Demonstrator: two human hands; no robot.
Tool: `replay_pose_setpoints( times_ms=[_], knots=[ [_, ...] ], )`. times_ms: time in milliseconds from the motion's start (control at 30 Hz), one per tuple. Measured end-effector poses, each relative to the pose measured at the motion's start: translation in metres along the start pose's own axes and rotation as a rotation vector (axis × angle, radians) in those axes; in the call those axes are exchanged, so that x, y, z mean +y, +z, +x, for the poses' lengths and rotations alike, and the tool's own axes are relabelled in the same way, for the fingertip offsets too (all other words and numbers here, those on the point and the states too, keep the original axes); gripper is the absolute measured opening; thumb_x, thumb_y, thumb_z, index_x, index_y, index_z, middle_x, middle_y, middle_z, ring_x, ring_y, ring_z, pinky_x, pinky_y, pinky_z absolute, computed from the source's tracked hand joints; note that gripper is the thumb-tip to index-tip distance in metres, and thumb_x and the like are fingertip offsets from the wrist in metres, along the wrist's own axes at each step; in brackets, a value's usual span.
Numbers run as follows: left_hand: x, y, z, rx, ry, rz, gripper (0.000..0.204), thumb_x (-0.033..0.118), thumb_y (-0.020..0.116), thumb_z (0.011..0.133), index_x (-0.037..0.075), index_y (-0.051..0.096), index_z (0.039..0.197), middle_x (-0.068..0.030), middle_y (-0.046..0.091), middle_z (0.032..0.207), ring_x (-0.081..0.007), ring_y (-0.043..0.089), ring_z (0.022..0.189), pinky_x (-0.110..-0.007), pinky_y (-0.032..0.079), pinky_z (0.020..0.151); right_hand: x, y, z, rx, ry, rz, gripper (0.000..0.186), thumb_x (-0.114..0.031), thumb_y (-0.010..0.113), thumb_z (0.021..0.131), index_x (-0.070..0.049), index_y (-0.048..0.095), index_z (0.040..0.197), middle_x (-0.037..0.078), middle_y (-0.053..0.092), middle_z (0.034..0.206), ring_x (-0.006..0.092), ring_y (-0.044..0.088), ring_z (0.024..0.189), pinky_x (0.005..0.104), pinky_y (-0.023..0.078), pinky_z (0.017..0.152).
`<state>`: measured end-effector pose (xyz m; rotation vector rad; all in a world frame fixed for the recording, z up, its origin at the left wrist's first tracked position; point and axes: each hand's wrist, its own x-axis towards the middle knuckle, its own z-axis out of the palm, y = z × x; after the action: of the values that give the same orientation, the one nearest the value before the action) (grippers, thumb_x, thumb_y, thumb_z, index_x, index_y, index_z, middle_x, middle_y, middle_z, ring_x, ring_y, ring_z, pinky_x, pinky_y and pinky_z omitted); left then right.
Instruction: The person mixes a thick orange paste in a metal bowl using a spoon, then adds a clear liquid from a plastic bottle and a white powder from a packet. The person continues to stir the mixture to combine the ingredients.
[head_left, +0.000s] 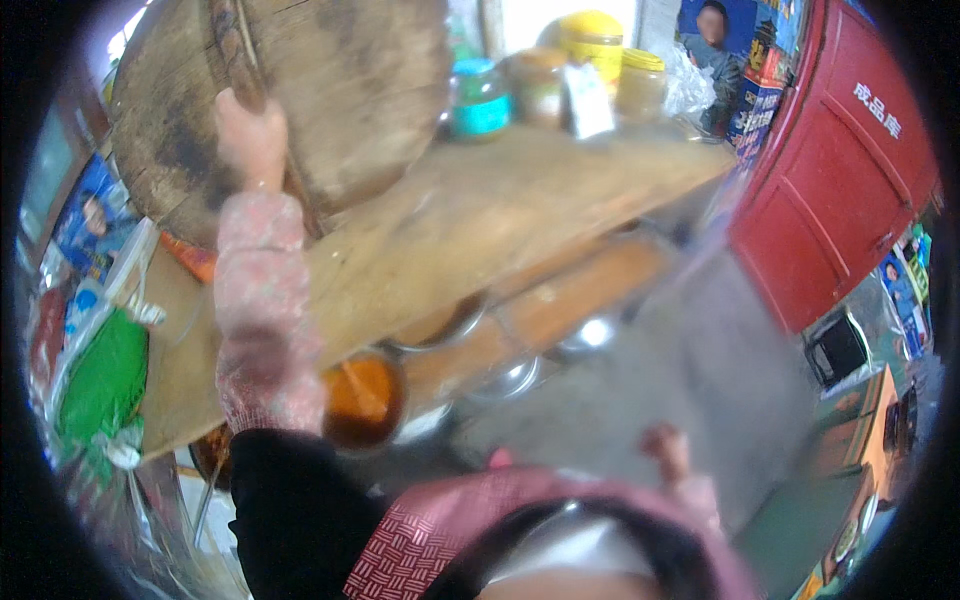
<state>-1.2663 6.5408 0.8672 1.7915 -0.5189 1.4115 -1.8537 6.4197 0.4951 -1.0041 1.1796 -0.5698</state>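
- Table (500, 215), 1, wooden: running at a slant beneath the work.
- Board (355, 90), 1, round, wooden, stained: at the table's left part, face with bar turned toward the wearer, apparently tipped well up; whether its lower edge bears on the table, cannot tell. Outline round, no clear long axis of its own.
- Bar (236, 40), 1, wooden, fixed across the board: long axis steep, upper left to lower right.
- Jar (475, 98), 1, blue-lidded: just beside the board's right edge.
- Left hand (252, 140), 1: clenched around the bar. Step in hand, by judgement: handling the board 1-handed; next move seems to call for a firm grasp and control of the tilt, clear of the jar.
- Right hand (668, 452), 1, blurred: well apart from the board, seemingly holding nothing, fingers loosely curled.
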Motion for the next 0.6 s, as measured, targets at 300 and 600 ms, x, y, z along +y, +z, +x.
replay_pose_setpoints(
  times_ms=[300, 600],
  knots=[
    [-0.023, 0.085, 0.001, -0.029, -0.03, 0.085, 0.047, 0.025, 0.06, 0.067, 0.003, 0.045, 0.105, -0.0192, 0.052, 0.102, -0.0365, 0.051, 0.094, -0.044, 0.041, 0.077, -0.003, 0.006, 0.075, -0.073, -0.103, -0.148, 0.034, -0.011, 0.05, 0.082, 0.007, 0.046, 0.11, 0.015, 0.06, 0.084, 0.0204, 0.059, 0.058, 0.0266, 0.048, 0.05],
    [-0.007, -0.065, -0.069, -0.313, 0.084, 0.006, 0.039, 0.025, 0.054, 0.074, 0.005, 0.049, 0.108, -0.0201, 0.05, 0.103, -0.0328, 0.048, 0.101, -0.043, 0.04, 0.081, 0.046, 0.045, 0.2, -0.559, 0.049, -0.324, 0.027, -0.015, 0.054, 0.081, 0.001, 0.051, 0.103, 0.013, 0.06, 0.085, 0.0209, 0.058, 0.06, 0.028, 0.047, 0.053]
  ],
)
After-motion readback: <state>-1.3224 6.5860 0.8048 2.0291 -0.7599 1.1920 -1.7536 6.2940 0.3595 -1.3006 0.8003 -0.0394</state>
